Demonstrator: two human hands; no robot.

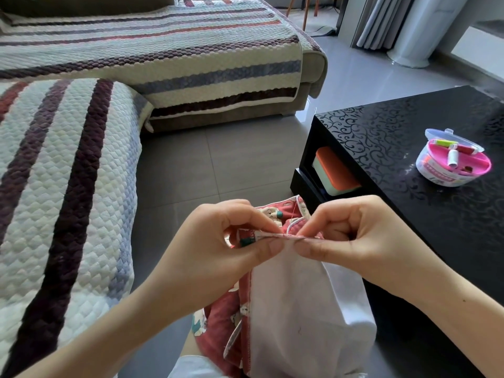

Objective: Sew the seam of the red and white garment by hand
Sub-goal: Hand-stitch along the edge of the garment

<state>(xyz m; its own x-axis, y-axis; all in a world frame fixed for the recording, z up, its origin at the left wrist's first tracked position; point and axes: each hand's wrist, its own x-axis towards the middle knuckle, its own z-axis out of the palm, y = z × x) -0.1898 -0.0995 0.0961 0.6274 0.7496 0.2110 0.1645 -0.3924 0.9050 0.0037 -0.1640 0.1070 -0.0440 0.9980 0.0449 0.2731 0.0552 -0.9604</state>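
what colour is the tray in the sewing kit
The tray is bright pink; the head view shows it best.

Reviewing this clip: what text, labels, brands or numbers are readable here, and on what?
None is readable.
On the round clear plastic sewing box with a pink tray, standing on the glossy black table: a label band, print too small and blurred to read.
On the red and white garment, pinched by the left hand and the right hand: cartoon print only, no letters visible.
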